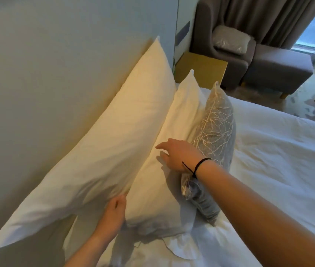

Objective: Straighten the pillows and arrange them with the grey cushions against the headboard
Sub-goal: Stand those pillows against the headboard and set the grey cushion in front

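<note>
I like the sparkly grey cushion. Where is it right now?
In the head view, the grey cushion stands on the bed right of centre, leaning on the front white pillow, just behind the right hand.

1. The bed (280, 170) was covered by a rumpled white sheet.
2. A large white pillow (102, 141) stood propped against the headboard (46, 83).
3. A second white pillow (164, 182) leaned in front of it.
4. A grey cushion (216, 132) stood on edge beside that.

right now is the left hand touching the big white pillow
Touching. The head view shows the left hand pressed into the lower edge of the big white pillow, whose fabric creases around the fingers.
</note>
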